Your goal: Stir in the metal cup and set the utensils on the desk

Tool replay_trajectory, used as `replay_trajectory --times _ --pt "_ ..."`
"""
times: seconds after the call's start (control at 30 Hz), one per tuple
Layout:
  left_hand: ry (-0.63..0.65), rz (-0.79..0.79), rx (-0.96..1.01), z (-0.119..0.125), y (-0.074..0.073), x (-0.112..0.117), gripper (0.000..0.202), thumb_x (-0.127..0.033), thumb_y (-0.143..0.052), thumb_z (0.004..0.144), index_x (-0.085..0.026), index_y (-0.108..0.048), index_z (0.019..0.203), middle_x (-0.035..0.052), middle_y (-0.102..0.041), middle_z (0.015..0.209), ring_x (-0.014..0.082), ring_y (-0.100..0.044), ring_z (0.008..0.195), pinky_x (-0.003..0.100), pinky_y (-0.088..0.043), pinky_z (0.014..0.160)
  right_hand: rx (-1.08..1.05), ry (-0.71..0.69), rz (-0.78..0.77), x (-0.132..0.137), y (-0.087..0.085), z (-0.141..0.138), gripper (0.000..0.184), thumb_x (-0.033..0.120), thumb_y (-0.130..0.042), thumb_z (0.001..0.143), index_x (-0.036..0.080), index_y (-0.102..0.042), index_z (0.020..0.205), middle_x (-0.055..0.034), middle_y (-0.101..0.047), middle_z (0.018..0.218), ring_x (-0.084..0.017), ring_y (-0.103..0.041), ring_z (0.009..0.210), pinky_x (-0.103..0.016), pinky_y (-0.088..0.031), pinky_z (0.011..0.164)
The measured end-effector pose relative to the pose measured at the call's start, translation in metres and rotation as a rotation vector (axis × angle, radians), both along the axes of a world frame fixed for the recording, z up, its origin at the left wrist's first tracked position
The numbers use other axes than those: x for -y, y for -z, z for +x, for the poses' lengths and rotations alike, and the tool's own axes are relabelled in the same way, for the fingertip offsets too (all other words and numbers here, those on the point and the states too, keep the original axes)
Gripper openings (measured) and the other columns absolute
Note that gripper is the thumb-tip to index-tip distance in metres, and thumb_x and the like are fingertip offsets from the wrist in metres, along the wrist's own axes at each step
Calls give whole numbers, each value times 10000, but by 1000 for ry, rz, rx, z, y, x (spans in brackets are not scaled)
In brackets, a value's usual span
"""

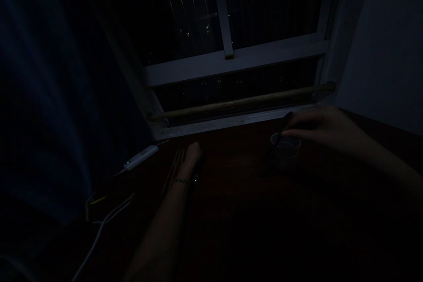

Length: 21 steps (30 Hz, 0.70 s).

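Note:
The scene is very dark. My right hand pinches a dark spoon-like utensil, its rounded end up and its thin shaft slanting down into a small clear cup. The cup stands upright on the dark wooden tabletop; its contents cannot be made out. To the left, my left hand rests on the wood with the fingers curled in, and whatever they may hold is hidden. Several thin sticks, perhaps chopsticks, lie just left of that hand and wrist.
A white power strip or adapter lies at the left, with a white cable and a small yellow strip nearer. Dark blue curtain hangs on the left. Behind the table are a window frame and a horizontal rod.

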<state>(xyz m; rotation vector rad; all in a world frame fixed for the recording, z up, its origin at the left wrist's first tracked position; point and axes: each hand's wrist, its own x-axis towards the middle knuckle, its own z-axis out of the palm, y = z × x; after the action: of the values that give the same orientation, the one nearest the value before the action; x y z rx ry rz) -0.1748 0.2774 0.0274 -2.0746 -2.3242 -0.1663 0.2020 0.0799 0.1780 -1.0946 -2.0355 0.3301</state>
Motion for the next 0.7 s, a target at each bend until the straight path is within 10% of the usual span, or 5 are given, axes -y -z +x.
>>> replay_trajectory --times 0.7 --pt "67 -86 -185 -1 20 -3 395 -52 -313 857 -15 -650 1061 216 -639 1093 266 -607 1068 306 -481 912 -27 9 -113 -12 13 -8 324 486 -651 728 169 -713 755 -15 -663 768 -172 -623 705 -299 -416 645"
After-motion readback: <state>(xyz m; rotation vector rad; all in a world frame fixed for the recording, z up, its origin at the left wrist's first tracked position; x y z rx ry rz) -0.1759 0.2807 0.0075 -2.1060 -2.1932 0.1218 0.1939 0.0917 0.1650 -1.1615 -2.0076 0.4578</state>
